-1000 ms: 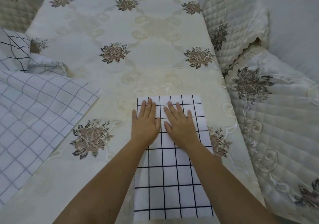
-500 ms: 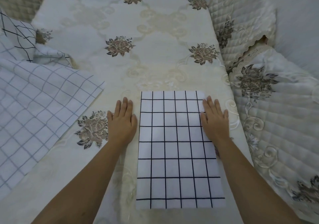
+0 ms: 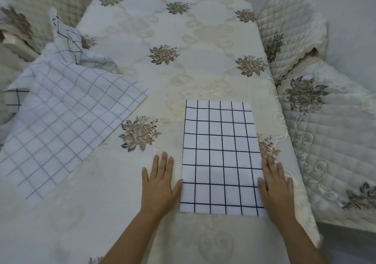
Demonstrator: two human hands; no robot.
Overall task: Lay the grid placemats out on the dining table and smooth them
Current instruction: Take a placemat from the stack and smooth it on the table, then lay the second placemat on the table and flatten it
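Placemat (image 3: 220, 158) lies flat on the near right part of the table (image 3: 193, 29), long side running near to far, with no wrinkles showing. Left hand (image 3: 160, 184) is flat on the tablecloth just beside the mat's left edge, fingers straight and together, thumb touching the edge, holding nothing. Right hand (image 3: 275, 184) is flat at the right edge, fingers straight, thumb side just over the mat, holding nothing.

The mat looks thin, light and limp, and probably slides on the smooth cloth. Best lifted by two corners and pressed with flat palms from the middle outward, not pinched mid-sheet.

More grid mats (image 3: 67, 117) lie in a loose heap at left, one spread skewed and others crumpled behind it.

No containers in view.
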